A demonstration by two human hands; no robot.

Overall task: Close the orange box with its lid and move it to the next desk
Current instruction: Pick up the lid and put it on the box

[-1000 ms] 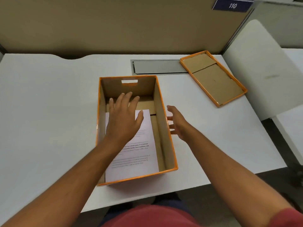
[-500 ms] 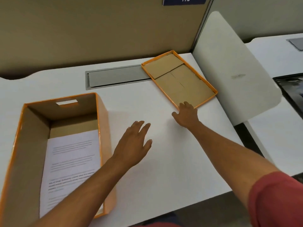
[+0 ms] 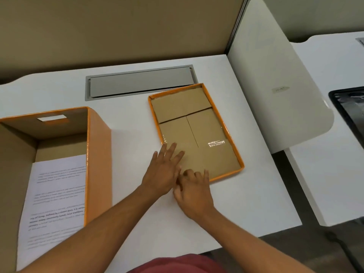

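Observation:
The orange box (image 3: 98, 154) stands open at the left of the white desk, with a printed sheet (image 3: 57, 194) lying on its floor. Its orange lid (image 3: 197, 125) lies upside down to the right, brown inside facing up. My left hand (image 3: 161, 174) lies over the lid's near left corner with its fingers straight, reaching onto the brown inside. Beside it, my right hand (image 3: 195, 194) is at the lid's near edge, fingers curled over the rim.
A grey cable flap (image 3: 139, 81) is set into the desk behind the lid. A white divider panel (image 3: 275, 85) stands at the desk's right edge. Beyond it is the neighbouring white desk (image 3: 334, 164), with a dark screen (image 3: 350, 115) on it.
The lid has slid toward me and turned squarer to the desk. My left hand left the box and came onto the lid's corner. My view has swung to the right.

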